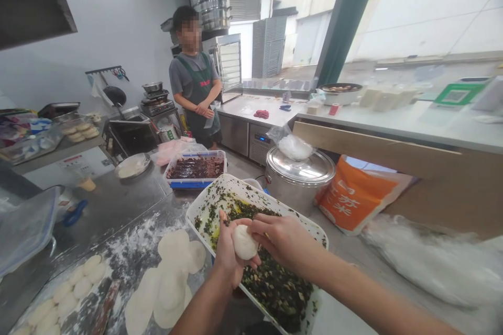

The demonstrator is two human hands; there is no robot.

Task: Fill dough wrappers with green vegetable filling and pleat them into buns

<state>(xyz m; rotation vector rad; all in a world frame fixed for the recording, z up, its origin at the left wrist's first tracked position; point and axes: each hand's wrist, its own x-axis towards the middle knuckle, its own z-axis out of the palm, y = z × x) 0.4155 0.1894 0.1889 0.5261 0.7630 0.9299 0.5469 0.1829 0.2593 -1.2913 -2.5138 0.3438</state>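
Observation:
My left hand cups a white dough bun over a white tray of dark green chopped filling. My right hand pinches the top of the same bun with closed fingers. Flat round dough wrappers lie on the floured steel table to the left of the tray. Small dough balls sit in rows at the lower left.
A tub of dark red paste stands behind the tray. A steel pot with lid and an orange bag are to the right. A person in a green apron stands by the far counter. A plastic lid lies at left.

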